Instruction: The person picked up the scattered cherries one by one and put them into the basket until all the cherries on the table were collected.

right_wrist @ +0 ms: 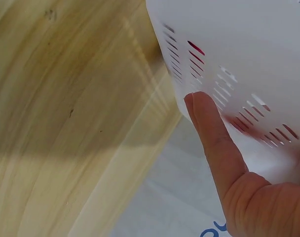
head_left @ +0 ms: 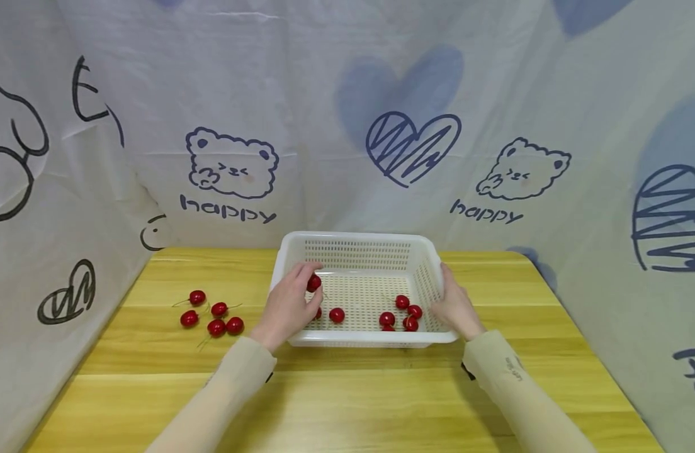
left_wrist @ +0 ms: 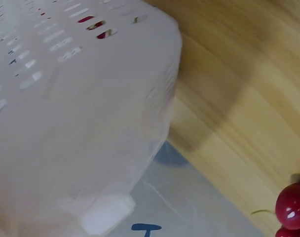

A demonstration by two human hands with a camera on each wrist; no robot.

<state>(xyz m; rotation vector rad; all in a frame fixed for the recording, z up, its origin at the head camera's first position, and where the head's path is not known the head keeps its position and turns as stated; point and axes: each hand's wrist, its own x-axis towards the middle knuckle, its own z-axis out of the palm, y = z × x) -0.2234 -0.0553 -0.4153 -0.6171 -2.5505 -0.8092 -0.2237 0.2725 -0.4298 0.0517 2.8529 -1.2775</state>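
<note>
A white plastic basket (head_left: 353, 340) with slotted walls stands on the table. My left hand (head_left: 293, 302) reaches over its left rim and pinches a red cherry (head_left: 313, 282) just inside. Around the right wall, my right hand (head_left: 455, 305) grips the basket, thumb on the inner side. In the right wrist view, the fingers (right_wrist: 214, 133) of that hand lie against the outer wall. A loose cherry (head_left: 337, 315) sits on the basket floor near the left hand, and several cherries (head_left: 402, 302) lie toward the right end.
Left of the basket, several stemmed cherries (head_left: 216, 327) lie on the wooden table (head_left: 359, 396); some also show in the left wrist view as a cherry cluster (left_wrist: 292, 206). A patterned cloth (head_left: 325, 176) hangs behind and along both sides.
</note>
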